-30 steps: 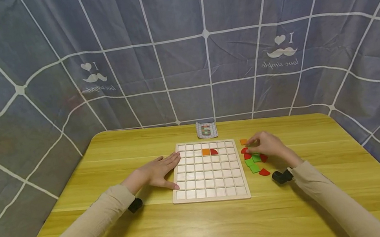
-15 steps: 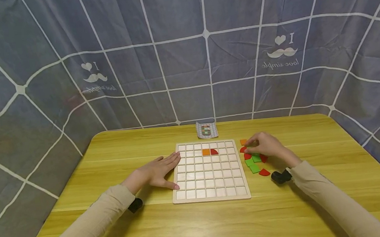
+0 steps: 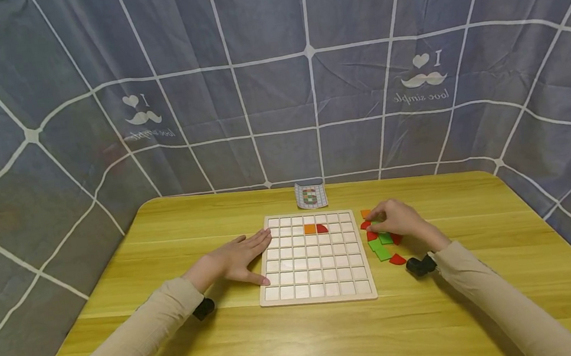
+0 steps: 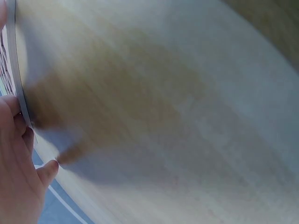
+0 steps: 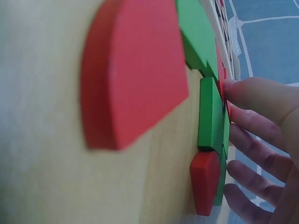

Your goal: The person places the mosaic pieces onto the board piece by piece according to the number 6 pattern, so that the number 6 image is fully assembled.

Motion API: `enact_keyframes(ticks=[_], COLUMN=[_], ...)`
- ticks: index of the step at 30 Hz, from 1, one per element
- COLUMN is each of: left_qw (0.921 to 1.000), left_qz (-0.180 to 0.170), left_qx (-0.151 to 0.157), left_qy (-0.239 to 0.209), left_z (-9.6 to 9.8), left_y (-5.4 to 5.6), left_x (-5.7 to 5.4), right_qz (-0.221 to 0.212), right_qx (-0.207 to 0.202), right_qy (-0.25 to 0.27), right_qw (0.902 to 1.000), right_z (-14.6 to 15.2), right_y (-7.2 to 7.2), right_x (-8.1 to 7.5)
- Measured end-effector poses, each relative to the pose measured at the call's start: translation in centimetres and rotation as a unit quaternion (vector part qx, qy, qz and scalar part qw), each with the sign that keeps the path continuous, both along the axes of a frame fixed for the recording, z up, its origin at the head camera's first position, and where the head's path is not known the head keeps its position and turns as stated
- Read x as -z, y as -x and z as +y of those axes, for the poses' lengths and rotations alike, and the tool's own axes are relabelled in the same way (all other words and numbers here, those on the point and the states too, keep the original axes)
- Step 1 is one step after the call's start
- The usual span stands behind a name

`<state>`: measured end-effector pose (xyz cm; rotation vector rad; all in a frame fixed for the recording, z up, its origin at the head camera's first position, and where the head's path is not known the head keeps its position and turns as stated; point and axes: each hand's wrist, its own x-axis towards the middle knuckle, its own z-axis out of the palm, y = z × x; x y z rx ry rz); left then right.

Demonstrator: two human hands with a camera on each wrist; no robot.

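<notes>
In the head view a wooden grid board (image 3: 306, 262) lies flat, with an orange square tile (image 3: 310, 229) and a red quarter-circle tile (image 3: 321, 229) side by side in its upper cells. My left hand (image 3: 239, 259) rests with spread, straight fingers on the board's left edge. Right of the board, my right hand (image 3: 400, 217) reaches over a loose group of tiles, thumb and index finger pinching another red quarter-circle tile (image 3: 364, 225). The right wrist view shows green tiles (image 5: 210, 116) close by the thumb and a large red tile (image 5: 145, 70) nearer the camera.
A small printed card (image 3: 311, 195) with a coloured grid picture lies behind the board. An orange tile (image 3: 365, 214), green tiles (image 3: 383, 254) and a red tile (image 3: 397, 259) lie at the board's right. A grey curtain (image 3: 275, 96) with white lines surrounds the wooden table (image 3: 305, 342).
The red quarter-circle tile at my right fingertips has shifted slightly left, towards the board. My right hand has moved only a little; the left hand stays in place.
</notes>
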<state>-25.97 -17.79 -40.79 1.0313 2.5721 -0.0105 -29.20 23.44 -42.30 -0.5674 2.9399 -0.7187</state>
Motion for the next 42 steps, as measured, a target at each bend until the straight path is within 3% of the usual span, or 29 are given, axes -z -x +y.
enact_keyframes(ticks=[6, 22, 29, 42], left_qw=[1.0, 0.9999, 0.9999, 0.9999], left_qz=[-0.001, -0.011, -0.015, -0.013], left_qx=[0.0, -0.004, -0.002, -0.005], left_qy=[0.0, -0.005, -0.007, 0.002], left_z=[0.1, 0.2, 0.2, 0.3], left_y=[0.1, 0.1, 0.1, 0.2], left_x=[0.0, -0.4, -0.6, -0.5], right_qz=[0.009, 0.03, 0.059, 0.072], right_qx=[0.003, 0.028, 0.005, 0.007], right_qy=[-0.016, 0.013, 0.018, 0.003], right_qw=[0.9998, 0.9991, 0.9981, 0.9974], right_z=[0.2, -0.7, -1.8, -4.6], right_y=[0.3, 0.1, 0.3, 0.5], right_x=[0.0, -1.1, -1.5, -1.9])
